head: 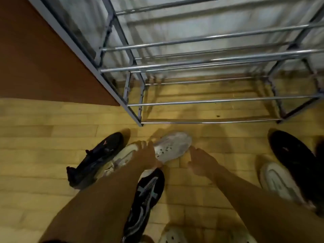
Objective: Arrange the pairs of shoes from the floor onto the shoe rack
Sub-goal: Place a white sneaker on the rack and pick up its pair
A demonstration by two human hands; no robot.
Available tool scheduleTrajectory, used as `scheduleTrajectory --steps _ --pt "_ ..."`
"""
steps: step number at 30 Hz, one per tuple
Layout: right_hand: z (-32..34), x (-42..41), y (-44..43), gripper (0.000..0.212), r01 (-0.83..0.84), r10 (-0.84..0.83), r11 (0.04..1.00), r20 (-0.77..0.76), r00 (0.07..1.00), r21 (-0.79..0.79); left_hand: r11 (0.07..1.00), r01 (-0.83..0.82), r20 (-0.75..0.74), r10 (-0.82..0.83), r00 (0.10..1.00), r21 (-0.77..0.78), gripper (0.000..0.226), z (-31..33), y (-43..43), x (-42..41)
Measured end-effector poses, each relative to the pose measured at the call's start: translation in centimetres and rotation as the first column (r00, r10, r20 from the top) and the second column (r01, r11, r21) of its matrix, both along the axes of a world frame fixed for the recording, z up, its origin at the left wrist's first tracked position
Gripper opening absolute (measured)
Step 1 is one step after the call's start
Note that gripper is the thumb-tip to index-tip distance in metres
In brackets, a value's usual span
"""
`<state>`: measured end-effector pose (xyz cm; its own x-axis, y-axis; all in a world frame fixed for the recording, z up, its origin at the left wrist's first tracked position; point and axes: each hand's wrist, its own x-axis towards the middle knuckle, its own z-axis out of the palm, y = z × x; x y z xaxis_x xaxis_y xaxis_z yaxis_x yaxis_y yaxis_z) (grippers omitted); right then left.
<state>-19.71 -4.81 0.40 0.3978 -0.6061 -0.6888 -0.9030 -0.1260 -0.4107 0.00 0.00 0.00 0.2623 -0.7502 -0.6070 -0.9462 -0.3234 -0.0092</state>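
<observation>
A metal shoe rack (206,101) with bare chrome bars stands against the wall ahead. On the wooden floor in front lies a white perforated clog (172,146). My left hand (146,155) rests on its near left edge, fingers curled over it and a pale sneaker (122,157) beside it. My right hand (201,162) hovers just right of the clog, fingers spread, holding nothing. A black sneaker (95,160) lies at the left. A black patterned sneaker (145,199) lies under my left forearm.
At the right lie a black shoe (294,162) and a white sneaker (278,183). Another white clog (172,236) shows at the bottom edge. A brown panel (43,58) stands left of the rack.
</observation>
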Motion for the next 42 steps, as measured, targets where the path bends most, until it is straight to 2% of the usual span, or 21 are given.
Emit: scheduleTrajectory --steps 2,5,8,10,13,15,17,19,21,25,26,29,31,36,38,42 --pt "-0.6 -1.1 0.1 0.062 0.013 -0.014 1.000 -0.022 1.000 -0.007 0.983 0.047 0.126 -0.025 0.992 -0.178 0.110 -1.3 0.6 -0.6" --pt "-0.7 -2.9 0.4 0.063 0.042 -0.043 0.998 -0.043 0.998 -0.040 0.993 -0.090 0.080 0.097 0.992 -0.078 0.094 -2.7 1.8 -1.4" --pt "-0.4 -4.5 1.5 0.058 0.038 -0.037 0.999 -0.056 0.998 0.023 0.998 -0.044 0.153 0.051 0.987 -0.049 0.087 -2.5 1.9 -2.0" --pt "-0.7 -5.2 2.2 0.051 0.021 -0.017 0.998 -0.068 0.998 0.063 0.998 -0.048 0.136 0.054 0.989 -0.049 0.089 -2.0 1.8 -2.3" --pt "0.1 -5.5 3.1 0.048 0.119 -0.115 0.986 -0.038 0.993 0.119 0.989 -0.107 0.088 0.116 0.989 -0.099 0.088 -0.4 2.2 -3.5" --pt "1.2 -5.5 3.8 0.050 0.148 -0.146 0.978 -0.020 0.989 0.145 0.986 -0.082 0.060 0.091 0.994 -0.146 0.083 1.2 3.0 -4.9" --pt "2.9 -5.3 4.2 0.050 0.207 -0.218 0.968 0.063 0.974 0.143 0.974 -0.077 -0.021 0.074 0.997 -0.214 0.080 3.2 3.5 -6.2" --pt "5.2 -5.1 4.3 0.052 0.371 -0.409 0.903 0.169 0.897 0.218 0.952 -0.145 -0.120 0.116 0.986 -0.270 0.081 5.8 3.6 -7.7" --pt "8.1 -5.1 4.3 0.055 0.501 -0.578 0.806 0.235 0.782 0.314 0.922 -0.221 -0.224 0.153 0.962 -0.319 0.079 8.7 3.4 -9.6" --pt "14.7 -5.9 3.0 0.022 0.677 -0.784 0.617 0.386 0.485 0.402 0.864 -0.376 -0.479 0.187 0.858 -0.335 0.076 15.4 1.7 -13.2" --pt "16.5 -6.5 2.5 0.016 0.695 -0.790 0.602 0.417 0.449 0.393 0.863 -0.393 -0.537 0.178 0.824 -0.317 0.078 17.2 1.2 -13.7" --pt "22.4 -9.1 1.5 0.020 0.655 -0.720 0.677 0.484 0.496 0.336 0.858 -0.443 -0.733 0.123 0.669 -0.260 0.076 22.8 0.8 -14.4" --pt "25.8 -11.3 1.3 0.027 0.645 -0.686 0.699 0.543 0.484 0.309 0.848 -0.441 -0.797 0.035 0.602 -0.296 0.063 26.3 1.4 -14.7" --pt "31.2 -15.9 2.6 0.022 0.619 -0.604 0.727 0.705 0.371 0.297 0.847 -0.448 -0.890 -0.062 0.451 -0.286 0.030 32.5 3.2 -16.2" --pt "32.1 -17.8 3.4 0.020 0.599 -0.570 0.744 0.748 0.339 0.295 0.854 -0.407 -0.873 -0.105 0.476 -0.325 0.025 33.7 3.8 -17.5" --pt "32.8 -21.7 5.1 0.011 0.598 -0.511 0.763 0.796 0.325 0.246 0.895 -0.259 -0.778 -0.139 0.613 -0.364 0.013 35.1 4.4 -21.5"
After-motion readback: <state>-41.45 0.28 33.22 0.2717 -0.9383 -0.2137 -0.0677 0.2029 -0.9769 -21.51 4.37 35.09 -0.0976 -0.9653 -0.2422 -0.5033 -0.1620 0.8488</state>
